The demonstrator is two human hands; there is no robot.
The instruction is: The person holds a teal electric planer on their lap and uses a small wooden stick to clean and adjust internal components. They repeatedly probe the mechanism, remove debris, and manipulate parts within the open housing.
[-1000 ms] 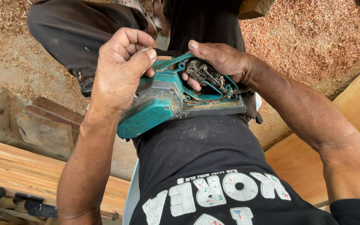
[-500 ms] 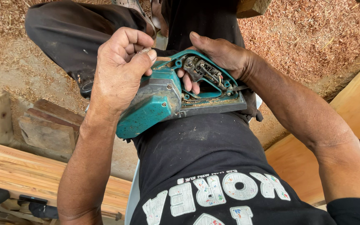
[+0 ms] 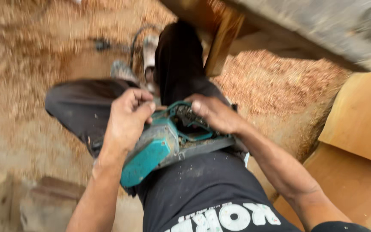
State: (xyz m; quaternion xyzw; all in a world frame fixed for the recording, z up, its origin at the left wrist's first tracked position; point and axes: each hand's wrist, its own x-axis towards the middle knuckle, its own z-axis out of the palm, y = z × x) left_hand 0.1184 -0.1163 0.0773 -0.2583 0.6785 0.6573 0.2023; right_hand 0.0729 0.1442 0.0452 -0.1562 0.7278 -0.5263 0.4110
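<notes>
Left hand [image 3: 127,120] up top of the teal power tool [image 3: 164,148], fingers curled tight round its front end, knuckles to the camera, thumb pressed along the side. Right hand [image 3: 215,114] on the far side of the tool, fingers bent over the open teal handle loop, tips dipping into the dark gap w/ the exposed inner parts; whether it pinches anything small in there, can't tell, frame's blurred. Tool sits across the person's lap, resting on the black trousers [image 3: 202,180], teal end cap angled down toward the left knee, grey body in the middle, dust all over it. Both forearms come in from the bottom edge, one each side of the tool. Black shirt w/ white lettering [image 3: 232,217] at the bottom of view. Beyond the hands: one leg stretched fwd, a shoe [image 3: 149,49] near a dark cable [image 3: 136,41] on the ground. Sawdust floor [image 3: 35,77] left and ahead, a heap of reddish wood shavings [image 3: 275,81] to the right. Pale wooden boards [image 3: 359,124] along the right edge, a timber post [image 3: 222,38] just past the knee, rough wood blocks [image 3: 39,206] bottom left
</notes>
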